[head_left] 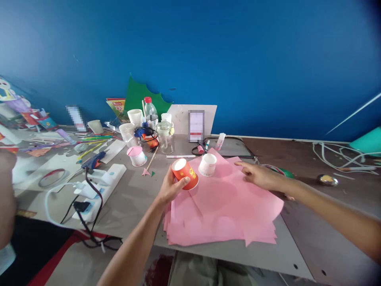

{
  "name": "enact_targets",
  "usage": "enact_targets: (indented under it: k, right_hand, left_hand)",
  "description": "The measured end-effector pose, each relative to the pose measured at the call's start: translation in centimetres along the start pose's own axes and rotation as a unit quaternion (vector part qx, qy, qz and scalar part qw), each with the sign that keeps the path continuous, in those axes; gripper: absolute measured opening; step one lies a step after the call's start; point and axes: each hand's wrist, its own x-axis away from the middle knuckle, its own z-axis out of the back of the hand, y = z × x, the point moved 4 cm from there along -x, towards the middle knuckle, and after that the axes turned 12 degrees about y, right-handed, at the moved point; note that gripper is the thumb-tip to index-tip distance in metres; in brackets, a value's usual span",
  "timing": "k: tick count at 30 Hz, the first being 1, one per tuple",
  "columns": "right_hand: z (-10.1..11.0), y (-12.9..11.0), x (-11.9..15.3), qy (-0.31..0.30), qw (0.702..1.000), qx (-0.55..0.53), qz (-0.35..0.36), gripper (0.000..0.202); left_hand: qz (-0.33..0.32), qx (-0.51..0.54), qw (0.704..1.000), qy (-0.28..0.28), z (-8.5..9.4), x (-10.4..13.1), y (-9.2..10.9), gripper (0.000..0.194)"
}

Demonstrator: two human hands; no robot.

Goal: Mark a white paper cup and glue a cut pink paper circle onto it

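My left hand (170,187) grips an orange-red paper cup (188,177) with yellow print, tilted over the left part of a stack of pink paper sheets (223,210). A white paper cup (207,165) stands on the pink paper just right of the orange-red one, apart from it. Over the right side of the stack, my right hand (256,175) has its index finger stretched out and the other fingers partly bent. Nothing shows in it. Whether it touches the paper I cannot tell.
A power strip (110,182) with plugs and cables lies at left, near a glue gun (93,159). Behind stand a glass jar (166,139), a bottle (151,111), a pink-topped cup (137,155) and a phone (196,126). White cables (336,159) lie at right. A person's arm (6,198) shows far left.
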Motion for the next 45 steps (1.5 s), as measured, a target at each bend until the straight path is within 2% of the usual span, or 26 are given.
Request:
enact_targets:
  k: [2,5,10,14,17,19,22,24,26,28,30,33,35,38,40,42,45]
  right_hand:
    - [-0.5,0.6,-1.4,-0.009,0.999,0.042,0.016,0.054]
    - [-1.3,1.2,-2.3,-0.01,0.997,0.08,0.004,0.054]
    - [-1.6,0.1,-1.4,-0.031,0.998,0.06,0.01,0.055]
    - [-1.4,-0.4,-1.3,-0.026,0.997,0.065,0.021,0.051]
    - [-1.7,-0.1,-1.6,-0.03,0.997,0.065,0.021,0.052]
    - [-1.7,0.0,-1.4,0.01,0.996,0.09,0.019,0.054]
    - [-1.4,-1.4,0.1,0.127,0.984,0.112,0.048,0.049]
    - [-1.8,-3.4,1.7,0.152,0.98,0.059,0.112,0.045]
    - [-2.7,-5.3,3.1,0.122,0.982,0.023,0.14,0.043]
    - [-3.7,-6.8,3.9,0.073,0.988,0.011,0.136,0.04]
    - [-4.3,-8.0,4.1,0.06,0.992,0.009,0.109,0.043]
    - [-5.2,-10.3,3.6,0.053,0.994,0.019,0.095,0.056]
    - [-6.2,-12.2,3.3,0.029,0.993,0.014,0.11,0.063]
    - [-8.1,-14.8,3.2,-0.039,0.99,0.01,0.134,0.075]
    - [-9.1,-15.7,3.3,-0.077,0.986,0.013,0.146,0.078]
    - [-9.5,-15.8,3.6,-0.087,0.983,0.015,0.159,0.077]
    - [-8.9,-15.2,4.5,-0.093,0.979,0.013,0.181,0.07]
  left_hand:
    - [-0.008,-0.011,1.0,-0.01,0.0,0.1,-0.1,0.065]
    - [-0.024,-0.022,0.999,-0.041,-0.3,0.4,0.0,0.061]
    - [-0.034,-0.024,0.994,-0.103,-1.3,1.4,0.5,0.055]
    - [-0.016,-0.012,0.983,-0.18,-2.6,2.3,0.9,0.062]
    - [0.003,-0.011,0.978,-0.207,-3.1,2.6,0.7,0.07]
    - [0.012,-0.015,0.977,-0.213,-3.3,2.6,0.4,0.073]
    - [0.017,-0.023,0.976,-0.215,-3.4,2.5,-0.1,0.073]
    - [0.014,-0.026,0.979,-0.2,-3.3,2.4,-0.3,0.07]
    - [0.01,-0.009,0.986,-0.165,-3.0,2.0,-0.3,0.067]
    - [0.006,0.032,0.994,-0.108,-2.4,1.5,-0.2,0.063]
    - [-0.007,0.075,0.997,-0.031,-1.4,0.8,0.0,0.058]
    - [-0.046,0.109,0.99,0.081,0.2,-0.3,-0.1,0.052]
    - [-0.062,0.118,0.984,0.12,0.9,-0.7,-0.3,0.05]
    - [-0.074,0.109,0.983,0.129,1.2,-0.8,-0.6,0.051]
    - [-0.08,0.101,0.984,0.122,1.1,-0.7,-0.5,0.05]
    - [-0.083,0.105,0.984,0.119,1.1,-0.6,-0.3,0.05]
    - [-0.086,0.121,0.982,0.117,1.1,-0.6,0.1,0.052]
